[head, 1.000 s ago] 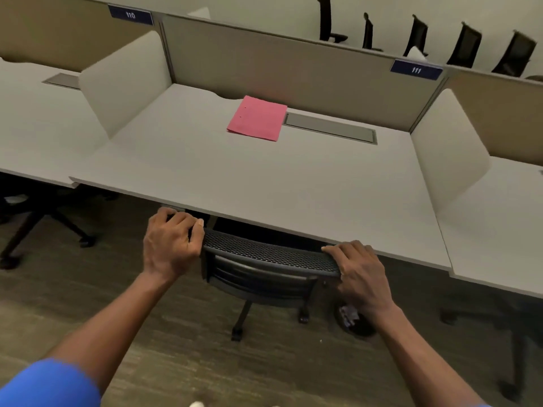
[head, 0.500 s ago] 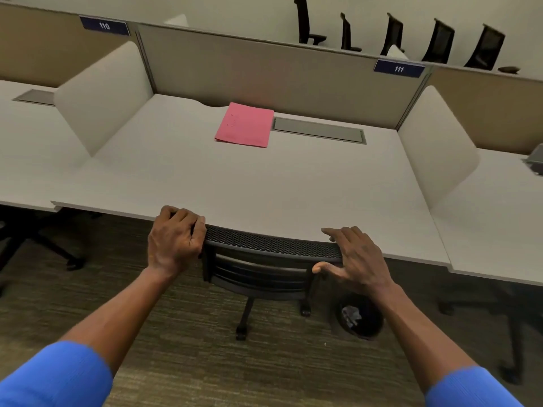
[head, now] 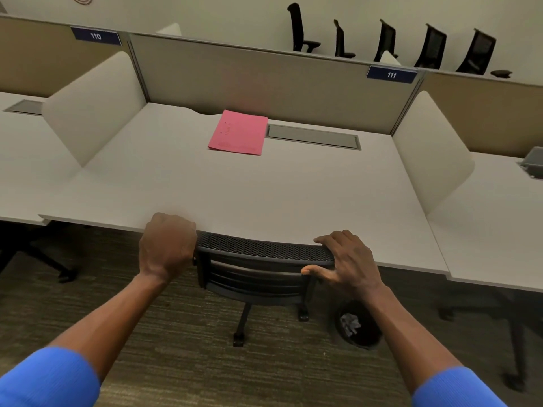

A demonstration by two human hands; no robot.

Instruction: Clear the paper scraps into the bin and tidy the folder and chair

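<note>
A black mesh-backed chair (head: 258, 259) stands pushed under the white desk (head: 264, 195), its backrest top against the desk's front edge. My left hand (head: 167, 245) is closed over the backrest's left corner. On the right corner rests my right hand (head: 343, 259), fingers loosened and thumb stretched along the backrest's rear. A pink folder (head: 238, 133) lies flat at the back of the desk, beside a grey cable hatch (head: 313, 136). On the floor under my right forearm stands a round black bin (head: 358, 327) with crumpled paper scraps (head: 349, 324) inside.
White side dividers (head: 91, 107) (head: 429, 148) and a beige back panel (head: 264, 83) enclose the desk. Neighbouring desks flank it left and right. Another chair's base (head: 44, 265) sits at the left on the carpet. Several black chairs (head: 388, 42) stand along the far wall.
The chair has slid further under the desk. My right hand has loosened its hold, fingers lifting and thumb spreading. The view has shifted, showing more of the far wall.
</note>
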